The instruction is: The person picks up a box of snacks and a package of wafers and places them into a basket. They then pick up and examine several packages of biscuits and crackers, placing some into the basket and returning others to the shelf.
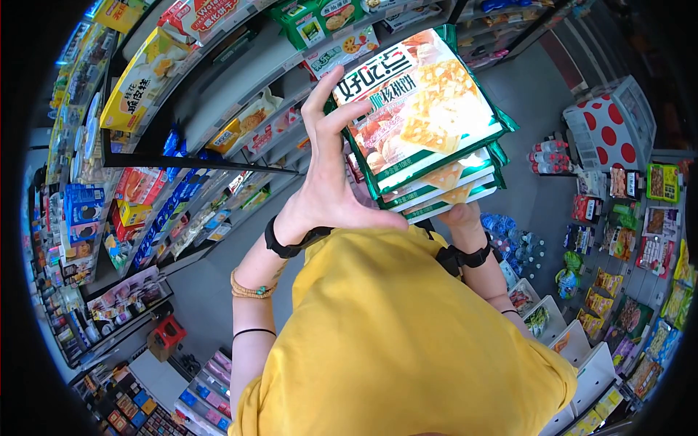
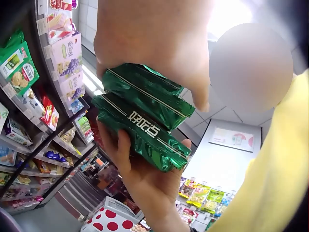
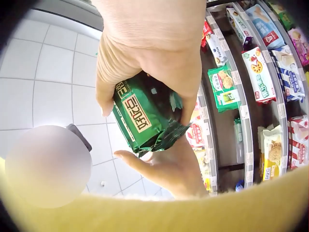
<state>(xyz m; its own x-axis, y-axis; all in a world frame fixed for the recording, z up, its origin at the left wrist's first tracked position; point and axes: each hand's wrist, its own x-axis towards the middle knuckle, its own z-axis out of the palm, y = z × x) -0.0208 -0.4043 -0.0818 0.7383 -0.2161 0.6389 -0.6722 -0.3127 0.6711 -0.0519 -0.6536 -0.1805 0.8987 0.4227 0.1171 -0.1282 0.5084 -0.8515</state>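
Observation:
A stack of green-edged cracker packs (image 1: 429, 109) is held up before the chest; three show in the head view. My right hand (image 1: 462, 216) grips it from the near, lower right side; in the right wrist view this hand (image 3: 149, 48) has thumb and fingers around the packs (image 3: 140, 113). My left hand (image 1: 327, 174) is at the stack's left side, fingers spread and mostly straight, one fingertip at the top pack's face, thumb stretched along the near side. In the left wrist view the left hand (image 2: 152, 38) partly covers the packs (image 2: 145, 121), with the right hand (image 2: 149, 181) beneath.
Snack shelves (image 1: 218, 80) run along the left and front. At the right stand a red-dotted white case (image 1: 607, 134), bottled drinks (image 1: 516, 247) and hanging snack bags (image 1: 618, 240). A red stool-like object (image 1: 169, 331) is at the lower left. Grey floor (image 1: 527, 94) shows beyond the stack.

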